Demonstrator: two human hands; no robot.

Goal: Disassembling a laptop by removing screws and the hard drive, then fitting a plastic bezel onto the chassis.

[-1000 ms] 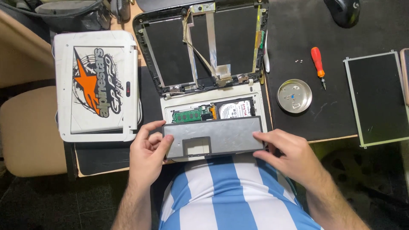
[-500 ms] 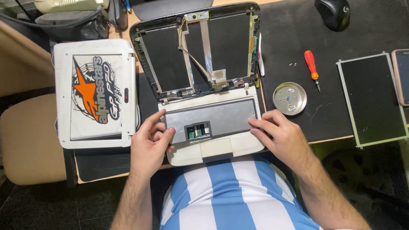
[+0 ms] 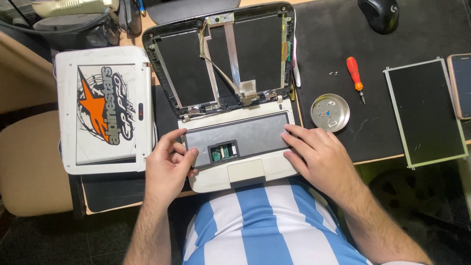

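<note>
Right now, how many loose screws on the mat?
2 clearly loose on the mat, side by side, just left of the orange screwdriver. The round tin below them seems to hold more small parts, too small to count.

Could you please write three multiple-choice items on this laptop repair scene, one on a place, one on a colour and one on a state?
1. Where does the round metal dish lie?
A. right of the laptop base
B. on the white lid panel
C. on the chair

2. What colour is the handle of the screwdriver?
A. blue
B. orange-red
C. green

3. In what state is the laptop's screen frame?
A. shut
B. open with a lit display
C. open with the display panel taken out

Answers: 1 A, the dish sits on the black mat just right of the base, near the right hand. 2 B, the handle is orange-red. 3 C, bare cables show in the frame, and the panel lies apart at the right; the left hand rests on the base.
</note>
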